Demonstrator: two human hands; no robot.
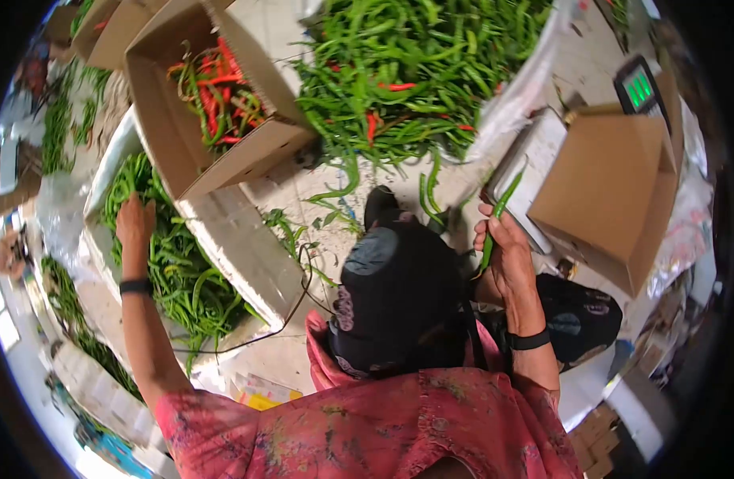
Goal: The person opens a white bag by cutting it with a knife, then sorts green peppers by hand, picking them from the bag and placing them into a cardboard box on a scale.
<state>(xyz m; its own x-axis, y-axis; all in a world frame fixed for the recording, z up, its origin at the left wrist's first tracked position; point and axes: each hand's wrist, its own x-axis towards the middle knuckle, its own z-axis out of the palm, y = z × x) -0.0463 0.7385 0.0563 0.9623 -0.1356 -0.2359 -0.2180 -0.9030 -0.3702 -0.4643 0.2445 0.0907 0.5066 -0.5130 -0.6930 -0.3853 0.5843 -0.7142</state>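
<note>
My right hand (507,239) has its fingers closed round one long green chili pepper (507,194), whose tip points up and away from me. Beside that hand is a white weighing scale (535,164) with an open cardboard box (595,188) on it. At the left, my left hand (135,219) reaches into a white foam box (243,251) filled with green chili peppers (195,279). Its fingers curl down at peppers near the far side, and the fingertips are partly hidden among them.
A cardboard box (155,120) with red and green chilies (219,100) rests against the foam box. Ahead lies a large heap of green chilies (423,64) on white sheeting (519,116). A lit green display (638,89) stands behind the scale. A dark cord (307,279) crosses the floor.
</note>
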